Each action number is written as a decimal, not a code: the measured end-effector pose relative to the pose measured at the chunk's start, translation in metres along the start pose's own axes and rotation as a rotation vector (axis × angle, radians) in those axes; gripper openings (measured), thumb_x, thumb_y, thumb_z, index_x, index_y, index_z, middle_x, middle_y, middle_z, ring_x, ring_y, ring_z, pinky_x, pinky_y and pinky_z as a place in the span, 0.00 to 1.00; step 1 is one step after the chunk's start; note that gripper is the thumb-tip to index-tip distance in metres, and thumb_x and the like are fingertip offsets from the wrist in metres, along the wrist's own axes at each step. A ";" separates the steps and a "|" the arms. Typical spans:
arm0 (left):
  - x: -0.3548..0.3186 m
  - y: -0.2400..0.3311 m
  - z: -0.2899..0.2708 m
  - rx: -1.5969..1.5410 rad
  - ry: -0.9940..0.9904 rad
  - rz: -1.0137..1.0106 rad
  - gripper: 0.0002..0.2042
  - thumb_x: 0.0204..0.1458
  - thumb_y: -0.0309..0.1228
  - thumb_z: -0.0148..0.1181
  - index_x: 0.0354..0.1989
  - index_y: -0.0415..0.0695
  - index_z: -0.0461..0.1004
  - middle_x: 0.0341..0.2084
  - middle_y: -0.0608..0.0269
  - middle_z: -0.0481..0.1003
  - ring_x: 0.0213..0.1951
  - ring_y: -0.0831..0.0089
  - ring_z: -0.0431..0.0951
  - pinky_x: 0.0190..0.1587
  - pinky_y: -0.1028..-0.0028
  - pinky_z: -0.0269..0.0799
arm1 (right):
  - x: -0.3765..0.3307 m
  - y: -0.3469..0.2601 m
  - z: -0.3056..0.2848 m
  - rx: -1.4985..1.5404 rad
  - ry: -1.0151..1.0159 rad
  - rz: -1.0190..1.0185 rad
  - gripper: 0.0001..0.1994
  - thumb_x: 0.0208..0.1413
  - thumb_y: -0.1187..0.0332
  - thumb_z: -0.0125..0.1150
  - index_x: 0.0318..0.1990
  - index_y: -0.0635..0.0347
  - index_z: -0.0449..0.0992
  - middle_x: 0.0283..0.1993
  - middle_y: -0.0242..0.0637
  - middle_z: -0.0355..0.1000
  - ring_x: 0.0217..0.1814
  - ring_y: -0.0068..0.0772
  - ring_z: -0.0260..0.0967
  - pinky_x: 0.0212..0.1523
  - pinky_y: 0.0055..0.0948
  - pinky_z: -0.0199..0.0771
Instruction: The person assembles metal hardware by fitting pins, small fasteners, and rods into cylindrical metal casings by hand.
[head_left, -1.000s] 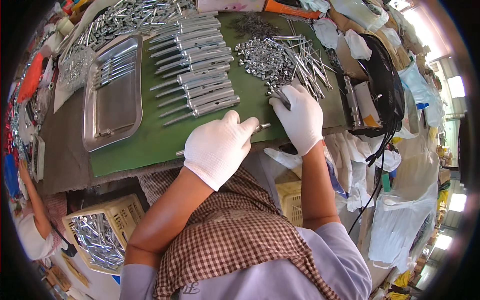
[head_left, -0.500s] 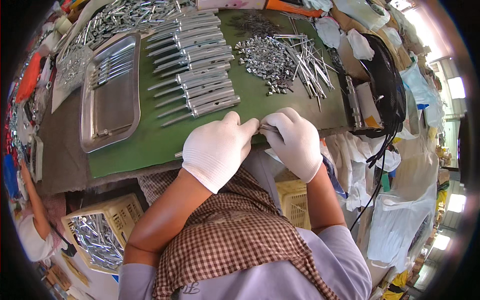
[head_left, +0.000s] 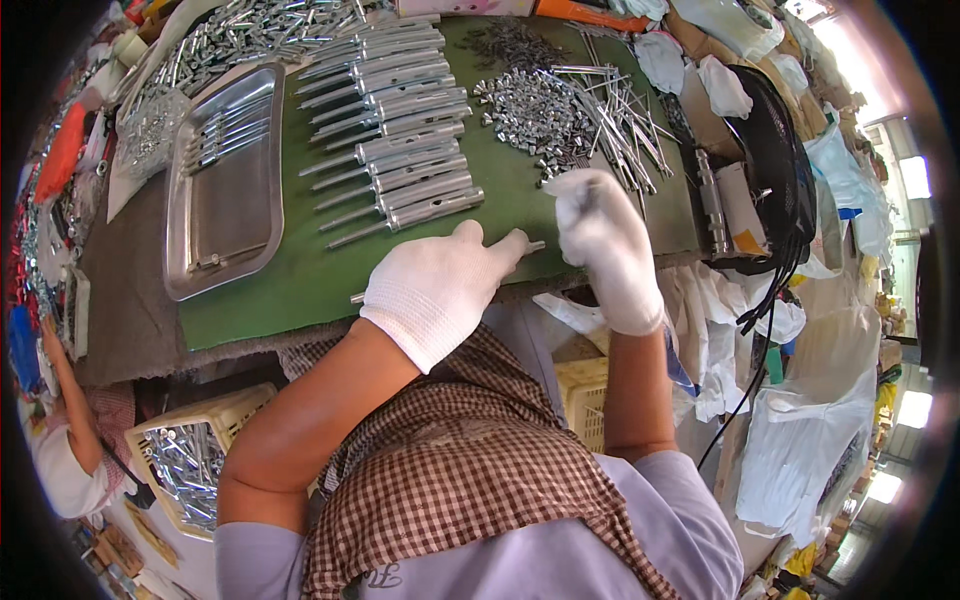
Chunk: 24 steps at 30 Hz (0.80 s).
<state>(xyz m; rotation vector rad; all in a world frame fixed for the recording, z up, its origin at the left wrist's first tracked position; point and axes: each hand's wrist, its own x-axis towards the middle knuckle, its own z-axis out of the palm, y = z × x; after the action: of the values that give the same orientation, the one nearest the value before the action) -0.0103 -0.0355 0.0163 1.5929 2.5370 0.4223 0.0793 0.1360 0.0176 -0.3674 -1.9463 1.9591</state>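
Observation:
Both my hands wear white knit gloves. My left hand [head_left: 440,285] is closed on a thin metal rod-and-tube part [head_left: 533,246] at the near edge of the green mat [head_left: 300,280]; the part's ends stick out on both sides of the fist. My right hand [head_left: 605,245] hovers just right of it, its fingers reaching toward a pile of small silver fittings [head_left: 530,105] and long thin pins [head_left: 625,110]. Whether those fingers pinch anything is unclear. A row of finished silver tube parts [head_left: 400,140] lies on the mat beyond my left hand.
A steel tray [head_left: 225,185] with a few tube parts sits at the left. More metal parts are heaped at the far left. A black fan [head_left: 780,170] stands right of the bench. A yellow crate [head_left: 190,465] of parts sits below, near another person's arm [head_left: 65,400].
My right hand pulled back from the pile to meet the left hand, then moved out toward the pile again. My left hand stayed closed on the part.

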 end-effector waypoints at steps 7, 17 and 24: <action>0.001 0.004 -0.006 0.038 -0.060 -0.031 0.11 0.60 0.39 0.56 0.50 0.59 0.73 0.24 0.59 0.69 0.22 0.56 0.77 0.24 0.59 0.74 | 0.016 0.026 0.023 0.842 -0.023 -0.095 0.25 0.70 0.56 0.32 0.21 0.57 0.62 0.16 0.24 0.47 0.17 0.20 0.42 0.19 0.25 0.44; 0.024 0.020 -0.003 0.270 -0.005 0.081 0.03 0.54 0.31 0.56 0.34 0.47 0.71 0.25 0.61 0.73 0.28 0.65 0.82 0.29 0.66 0.78 | 0.000 0.036 0.021 0.673 0.074 -0.154 0.25 0.68 0.58 0.35 0.16 0.57 0.60 0.14 0.24 0.47 0.17 0.21 0.42 0.20 0.26 0.41; -0.011 0.016 -0.001 -0.040 0.215 -0.061 0.27 0.51 0.39 0.66 0.61 0.50 0.68 0.29 0.61 0.76 0.29 0.63 0.80 0.31 0.66 0.75 | -0.038 0.010 0.018 -0.197 0.278 -0.028 0.10 0.65 0.65 0.53 0.42 0.65 0.74 0.30 0.32 0.69 0.30 0.24 0.67 0.35 0.24 0.69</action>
<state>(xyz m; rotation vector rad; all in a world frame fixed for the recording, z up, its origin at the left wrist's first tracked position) 0.0082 -0.0395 0.0214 1.5271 2.7040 0.6662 0.1049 0.1035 0.0058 -0.6250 -1.9513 1.6048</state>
